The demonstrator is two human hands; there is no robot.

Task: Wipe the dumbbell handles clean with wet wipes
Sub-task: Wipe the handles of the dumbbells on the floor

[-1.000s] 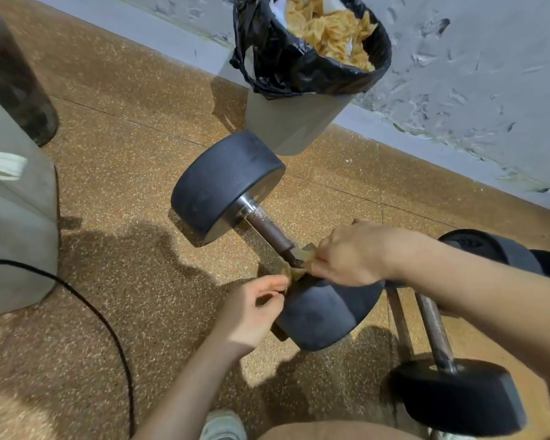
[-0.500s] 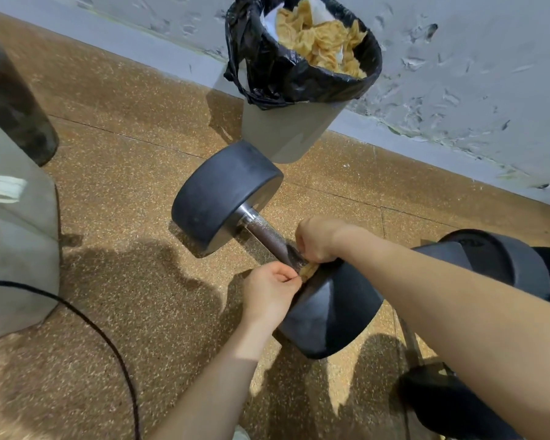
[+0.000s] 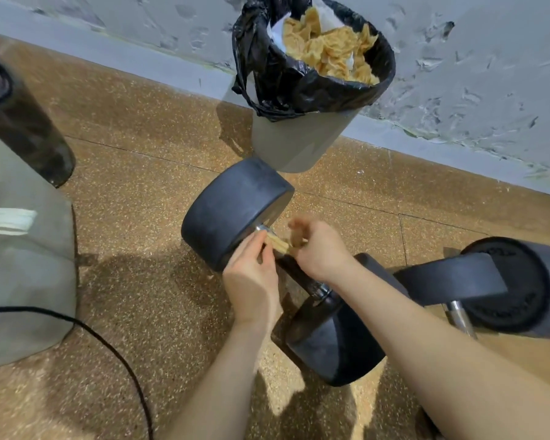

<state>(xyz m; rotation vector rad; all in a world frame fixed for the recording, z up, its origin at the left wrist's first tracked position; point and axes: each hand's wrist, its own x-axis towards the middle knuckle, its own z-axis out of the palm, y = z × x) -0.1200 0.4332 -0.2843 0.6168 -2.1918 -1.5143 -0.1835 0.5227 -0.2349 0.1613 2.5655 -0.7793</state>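
A black dumbbell (image 3: 235, 211) lies on the speckled floor, its rusty metal handle (image 3: 299, 274) running from upper left to lower right. A stained tan wet wipe (image 3: 278, 244) is wrapped over the handle close to the far weight. My left hand (image 3: 251, 271) pinches one end of the wipe from the left. My right hand (image 3: 318, 252) grips the other end from the right, fingers curled over the bar. The middle of the handle is hidden under both hands.
A grey bin (image 3: 299, 134) with a black liner, full of used brown wipes (image 3: 327, 52), stands against the wall just behind the dumbbell. More dumbbells (image 3: 505, 287) lie at the right. A grey bag (image 3: 19, 249) and black cable (image 3: 108, 344) are at the left.
Both hands have slid the wipe up the handle from the near weight toward the far weight. The camera has shifted slightly downward.
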